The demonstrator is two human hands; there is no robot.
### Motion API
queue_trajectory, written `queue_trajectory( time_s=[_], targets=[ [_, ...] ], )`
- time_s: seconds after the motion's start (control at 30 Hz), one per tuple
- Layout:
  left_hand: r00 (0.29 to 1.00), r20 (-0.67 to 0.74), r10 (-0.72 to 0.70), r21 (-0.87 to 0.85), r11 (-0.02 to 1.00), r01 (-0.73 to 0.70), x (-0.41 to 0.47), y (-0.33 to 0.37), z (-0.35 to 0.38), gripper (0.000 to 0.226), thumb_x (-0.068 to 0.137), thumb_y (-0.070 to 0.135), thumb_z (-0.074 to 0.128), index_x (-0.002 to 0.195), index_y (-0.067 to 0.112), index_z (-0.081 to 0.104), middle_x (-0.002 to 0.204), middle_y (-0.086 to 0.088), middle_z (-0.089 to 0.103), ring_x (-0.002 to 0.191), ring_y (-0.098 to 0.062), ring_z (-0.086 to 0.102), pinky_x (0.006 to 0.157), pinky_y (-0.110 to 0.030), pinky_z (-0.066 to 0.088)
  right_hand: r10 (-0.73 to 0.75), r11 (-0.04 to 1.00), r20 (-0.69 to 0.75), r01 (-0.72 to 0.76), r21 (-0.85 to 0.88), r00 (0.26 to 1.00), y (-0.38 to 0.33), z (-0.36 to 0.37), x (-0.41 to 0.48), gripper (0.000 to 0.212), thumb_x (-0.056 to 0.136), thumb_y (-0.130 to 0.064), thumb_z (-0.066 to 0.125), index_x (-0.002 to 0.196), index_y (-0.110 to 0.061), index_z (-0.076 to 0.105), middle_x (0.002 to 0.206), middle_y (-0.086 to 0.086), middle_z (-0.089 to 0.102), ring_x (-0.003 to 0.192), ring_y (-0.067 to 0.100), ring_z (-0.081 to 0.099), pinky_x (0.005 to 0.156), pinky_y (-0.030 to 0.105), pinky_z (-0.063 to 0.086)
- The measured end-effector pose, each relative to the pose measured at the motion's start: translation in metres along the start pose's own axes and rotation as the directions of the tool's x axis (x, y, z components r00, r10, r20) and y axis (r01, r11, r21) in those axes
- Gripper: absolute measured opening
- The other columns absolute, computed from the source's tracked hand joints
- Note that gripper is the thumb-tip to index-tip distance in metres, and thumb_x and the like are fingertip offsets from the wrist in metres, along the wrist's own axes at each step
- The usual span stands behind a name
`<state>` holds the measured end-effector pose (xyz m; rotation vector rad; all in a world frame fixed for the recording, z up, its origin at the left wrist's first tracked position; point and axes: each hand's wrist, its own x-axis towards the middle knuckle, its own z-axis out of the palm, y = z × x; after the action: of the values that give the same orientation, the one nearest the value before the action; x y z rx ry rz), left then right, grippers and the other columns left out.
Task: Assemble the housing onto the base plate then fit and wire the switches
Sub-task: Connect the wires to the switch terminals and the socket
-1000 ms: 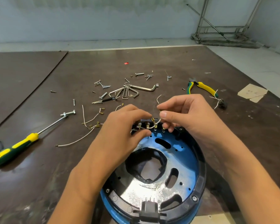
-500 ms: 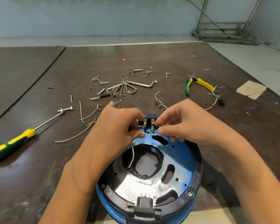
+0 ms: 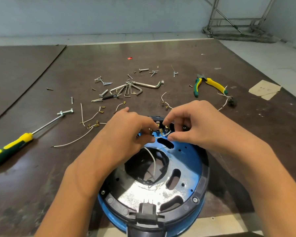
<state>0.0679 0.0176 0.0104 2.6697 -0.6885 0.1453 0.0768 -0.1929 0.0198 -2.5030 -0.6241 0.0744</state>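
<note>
Housing (image 3: 199, 170): round, blue with a black ring, near centre of the dark work board (image 3: 161, 53); its shiny base plate (image 3: 143, 190) faces up.
Switch block (image 3: 156, 118): black, on the housing's far rim, between the two hands; brass terminals (image 3: 161, 130) stand up from it.
Left hand (image 3: 126, 129): fingers curled, thumb and forefinger pinching the left end of a short white wire (image 3: 163, 135) at the terminals.
Right hand (image 3: 195, 124): forefinger and thumb pinched on the same wire's right end — the other fingers are curled under.
Long white wire (image 3: 152, 161): hangs from under the left hand into the plate's central opening.
Plug socket (image 3: 146, 211): black, on the near rim.
Screwdriver (image 3: 10, 146): yellow-green handle, far to the left, well apart from the housing.
Loose wires (image 3: 91, 119): with brass ends, just left of the left hand.
Hex keys (image 3: 132, 89): in a bunch beyond the hands, among scattered bolts (image 3: 143, 70).
Pliers (image 3: 210, 83): yellow-green, far right.
</note>
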Motion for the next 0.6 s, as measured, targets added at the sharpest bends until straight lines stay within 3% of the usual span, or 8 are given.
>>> queue_trajectory(
  time_s=[0.1, 0.17, 0.23, 0.37, 0.43, 0.5, 0.6],
  targets=[
    [0.999, -0.026, 0.043, -0.041, 0.998, -0.044, -0.001, 0.001, -0.002, 0.024, 0.082, 0.022, 0.079, 0.106, 0.026, 0.076, 0.09, 0.01, 0.075, 0.091, -0.015, 0.066, 0.109, -0.032, 0.029, -0.037, 0.996, -0.023, 0.036, -0.078, 0.999, 0.0, 0.004, 0.002, 0.019, 0.078, -0.039, 0.081, 0.096, -0.038, 0.075, 0.072, -0.01, 0.059, 0.071, 0.007, 0.057, 0.065, 0.038, 0.051],
    [0.997, -0.04, 0.065, -0.062, 0.996, -0.068, -0.002, 0.001, -0.004, 0.023, 0.08, 0.021, 0.081, 0.102, 0.027, 0.078, 0.08, 0.014, 0.07, 0.078, -0.013, 0.061, 0.092, -0.028, 0.033, -0.065, 0.993, -0.014, 0.063, -0.103, 0.998, 0.002, 0.005, 0.002, 0.011, 0.08, -0.04, 0.08, 0.09, -0.039, 0.076, 0.075, -0.011, 0.057, 0.076, 0.009, 0.056, 0.069, 0.043, 0.051],
    [0.996, -0.039, 0.077, -0.073, 0.994, -0.08, -0.004, 0.0, -0.004, 0.022, 0.081, 0.022, 0.081, 0.101, 0.029, 0.078, 0.074, 0.02, 0.06, 0.073, -0.006, 0.053, 0.084, -0.025, 0.029, -0.088, 0.988, 0.003, 0.088, -0.125, 0.996, 0.002, 0.005, 0.002, 0.008, 0.079, -0.043, 0.08, 0.083, -0.039, 0.075, 0.074, -0.013, 0.056, 0.078, 0.007, 0.055, 0.068, 0.042, 0.05],
    [0.998, -0.028, 0.058, -0.107, 0.992, -0.06, -0.005, -0.001, -0.006, 0.02, 0.082, 0.025, 0.079, 0.102, 0.027, 0.077, 0.074, 0.024, 0.057, 0.075, -0.002, 0.056, 0.085, -0.022, 0.032, -0.117, 0.971, 0.007, 0.116, -0.209, 0.993, 0.003, 0.009, 0.002, 0.017, 0.074, -0.054, 0.079, 0.082, -0.041, 0.072, 0.076, -0.013, 0.055, 0.083, 0.007, 0.049, 0.058, 0.029, 0.034],
    [0.999, -0.016, 0.034, -0.107, 0.994, -0.035, -0.005, -0.001, -0.006, 0.021, 0.082, 0.026, 0.079, 0.103, 0.026, 0.077, 0.073, 0.022, 0.056, 0.078, -0.004, 0.061, 0.081, -0.011, 0.032, -0.118, 0.961, -0.027, 0.108, -0.254, 0.993, 0.003, 0.013, 0.003, 0.012, 0.077, -0.051, 0.077, 0.079, -0.04, 0.073, 0.076, -0.013, 0.055, 0.084, 0.007, 0.048, 0.057, 0.027, 0.03],
    [0.999, 0.033, 0.013, -0.089, 0.996, -0.01, -0.005, -0.001, -0.006, 0.022, 0.083, 0.029, 0.077, 0.106, 0.026, 0.076, 0.076, 0.021, 0.059, 0.076, -0.001, 0.059, 0.075, -0.001, 0.03, -0.126, 0.947, -0.035, 0.11, -0.302, 0.991, 0.003, 0.017, 0.003, 0.01, 0.079, -0.049, 0.075, 0.078, -0.04, 0.073, 0.075, -0.012, 0.053, 0.084, 0.009, 0.047, 0.056, 0.027, 0.029],
    [0.993, 0.121, -0.009, -0.049, 0.999, 0.015, -0.006, -0.004, -0.006, 0.027, 0.085, 0.037, 0.075, 0.111, 0.03, 0.074, 0.093, 0.015, 0.072, 0.083, -0.002, 0.06, 0.07, 0.0, 0.032, -0.146, 0.944, -0.043, 0.126, -0.304, 0.988, 0.004, 0.018, 0.003, 0.011, 0.079, -0.049, 0.074, 0.077, -0.038, 0.074, 0.075, -0.012, 0.051, 0.083, 0.01, 0.044, 0.056, 0.028, 0.033]
  ],
)
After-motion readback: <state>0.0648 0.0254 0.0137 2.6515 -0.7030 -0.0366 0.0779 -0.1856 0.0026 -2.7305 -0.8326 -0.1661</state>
